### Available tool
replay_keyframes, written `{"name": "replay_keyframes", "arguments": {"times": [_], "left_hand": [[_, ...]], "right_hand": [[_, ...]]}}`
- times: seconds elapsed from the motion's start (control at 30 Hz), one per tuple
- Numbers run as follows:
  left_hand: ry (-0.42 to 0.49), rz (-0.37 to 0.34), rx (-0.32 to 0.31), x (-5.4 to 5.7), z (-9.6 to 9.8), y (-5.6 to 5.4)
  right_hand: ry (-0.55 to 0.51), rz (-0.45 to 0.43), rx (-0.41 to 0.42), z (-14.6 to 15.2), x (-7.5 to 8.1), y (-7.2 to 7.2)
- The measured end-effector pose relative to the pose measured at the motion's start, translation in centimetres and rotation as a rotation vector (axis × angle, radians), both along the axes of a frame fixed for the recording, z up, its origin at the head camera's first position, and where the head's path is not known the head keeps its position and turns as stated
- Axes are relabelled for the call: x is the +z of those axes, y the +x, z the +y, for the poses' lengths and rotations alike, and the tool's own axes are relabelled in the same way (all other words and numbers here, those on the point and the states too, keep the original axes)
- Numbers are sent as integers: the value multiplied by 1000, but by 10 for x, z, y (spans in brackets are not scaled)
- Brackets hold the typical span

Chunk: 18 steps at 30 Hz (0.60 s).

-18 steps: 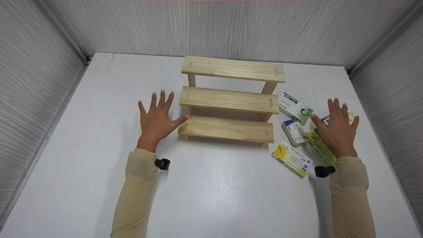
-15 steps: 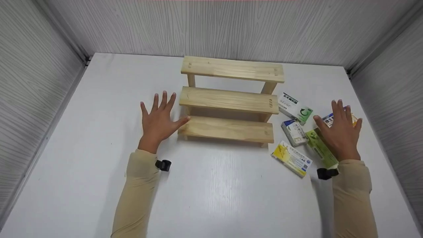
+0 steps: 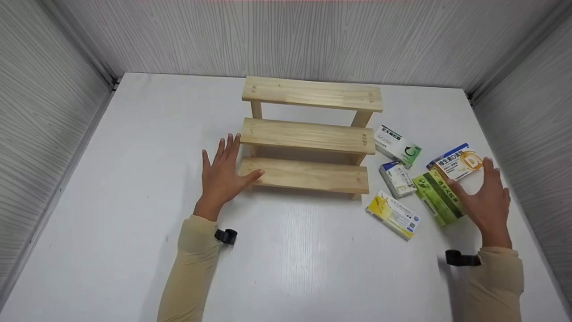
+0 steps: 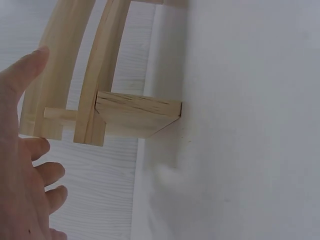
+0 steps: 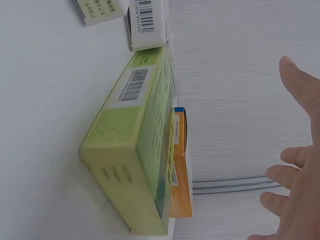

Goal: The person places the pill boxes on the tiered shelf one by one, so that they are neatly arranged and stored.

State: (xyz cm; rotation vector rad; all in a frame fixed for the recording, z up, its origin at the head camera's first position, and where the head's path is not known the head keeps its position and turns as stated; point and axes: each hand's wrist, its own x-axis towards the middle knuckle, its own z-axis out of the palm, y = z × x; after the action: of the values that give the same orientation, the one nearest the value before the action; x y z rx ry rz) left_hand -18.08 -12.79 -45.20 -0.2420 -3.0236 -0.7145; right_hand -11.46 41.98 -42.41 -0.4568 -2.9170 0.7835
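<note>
Left hand point(image 3: 221, 176) and right hand point(image 3: 488, 203) are spread; green box point(image 3: 439, 197) lies just left of the latter, long axis oblique.

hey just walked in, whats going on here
A person has both hands over a table with a three-step wooden stand and five small boxes. The left hand is at the stand's left end; whether it touches is unclear. The right hand, fingers apart and holding nothing, is beside the green box and the orange-and-white box. All five boxes lie on the table, right of the stand.
</note>
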Motion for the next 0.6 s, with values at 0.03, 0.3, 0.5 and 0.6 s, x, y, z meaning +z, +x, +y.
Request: {"name": "replay_keyframes", "arguments": {"times": [0.03,0.3,0.5,0.6], "left_hand": [[10,-2,1,-2,1,1],[52,-32,-1,-13,3,7],[72,-37,6,-16,3,6],[89,-47,16,-17,3,5]], "right_hand": [[-9,-6,-6,3,-2,4],[-71,-51,-22,16,-14,30],[-95,-111,-3,19,-22,41],[-91,-143,11,21,-27,44]]}}
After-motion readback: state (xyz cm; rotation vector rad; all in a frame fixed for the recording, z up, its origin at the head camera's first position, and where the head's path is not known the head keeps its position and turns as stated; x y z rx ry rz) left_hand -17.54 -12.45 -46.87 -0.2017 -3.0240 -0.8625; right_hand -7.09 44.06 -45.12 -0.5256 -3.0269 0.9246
